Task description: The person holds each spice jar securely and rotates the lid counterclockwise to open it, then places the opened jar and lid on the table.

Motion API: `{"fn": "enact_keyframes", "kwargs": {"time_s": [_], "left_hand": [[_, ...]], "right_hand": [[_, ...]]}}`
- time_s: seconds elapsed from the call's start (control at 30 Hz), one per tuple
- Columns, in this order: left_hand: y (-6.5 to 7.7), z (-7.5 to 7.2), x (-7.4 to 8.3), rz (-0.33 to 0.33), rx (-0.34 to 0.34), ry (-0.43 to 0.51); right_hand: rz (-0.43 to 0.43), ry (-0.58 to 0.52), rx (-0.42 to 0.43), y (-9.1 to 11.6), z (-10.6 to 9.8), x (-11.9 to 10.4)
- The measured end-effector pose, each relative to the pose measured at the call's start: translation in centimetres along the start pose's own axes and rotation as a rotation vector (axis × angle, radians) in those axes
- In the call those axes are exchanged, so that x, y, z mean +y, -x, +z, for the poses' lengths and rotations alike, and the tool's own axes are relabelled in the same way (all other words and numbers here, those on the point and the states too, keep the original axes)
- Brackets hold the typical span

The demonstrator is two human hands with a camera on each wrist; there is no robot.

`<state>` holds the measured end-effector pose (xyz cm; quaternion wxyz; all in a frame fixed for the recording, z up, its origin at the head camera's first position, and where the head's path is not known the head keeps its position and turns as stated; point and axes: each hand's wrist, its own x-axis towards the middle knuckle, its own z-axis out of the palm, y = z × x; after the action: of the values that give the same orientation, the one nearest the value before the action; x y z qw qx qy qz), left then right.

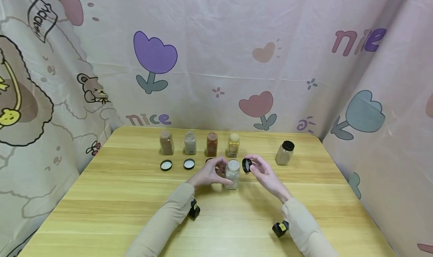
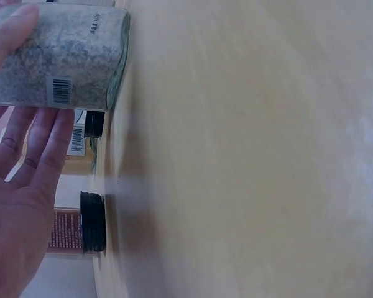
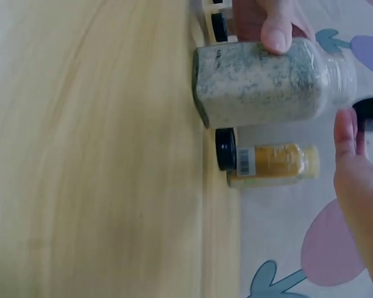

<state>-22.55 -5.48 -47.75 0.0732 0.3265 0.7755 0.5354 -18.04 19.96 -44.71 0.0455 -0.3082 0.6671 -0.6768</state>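
Upright on the table (image 1: 236,219) stands a clear glass spice jar (image 1: 232,176) with a pale, green-flecked filling; its mouth has no black lid on it. My left hand (image 1: 210,173) holds this jar from the left, thumb on the near side and fingers around the far side. To the right of the jar's mouth, my right hand (image 1: 267,176) pinches a black screw lid (image 1: 247,165), tilted and apart from the jar. The left wrist view shows a barcode label on the jar (image 2: 62,56). In the right wrist view the held lid (image 3: 370,112) is cut by the frame edge.
Behind stand lidless spice jars: brown (image 1: 167,143), pale grey (image 1: 190,143), red (image 1: 212,145) and yellow (image 1: 233,145). Black lids (image 1: 166,165) lie before them, including one by the yellow jar (image 3: 225,149). A capped jar (image 1: 285,153) stands at right.
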Motion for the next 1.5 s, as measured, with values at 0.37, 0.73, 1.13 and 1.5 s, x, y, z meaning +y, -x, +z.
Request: {"fn": "enact_keyframes", "kwargs": {"time_s": [0.37,0.73,1.13,1.5], "left_hand": [[0.1,-0.1,-0.1,-0.009,-0.010,-0.040],[0.0,0.3,0.3,0.012,0.019,-0.054],[-0.6,1.0,1.2,-0.003,0.030,-0.153],[-1.7,2.5,2.0,-0.006,0.051,-0.174]], "right_hand": [[0.083,-0.316,-0.111,1.3,-2.3,0.9],[0.144,-0.280,-0.121,2.4,-3.9,1.3],[0.278,-0.265,-0.135,3.7,-5.6,1.5],[0.404,-0.045,-0.077,3.9,-6.3,1.8]]}}
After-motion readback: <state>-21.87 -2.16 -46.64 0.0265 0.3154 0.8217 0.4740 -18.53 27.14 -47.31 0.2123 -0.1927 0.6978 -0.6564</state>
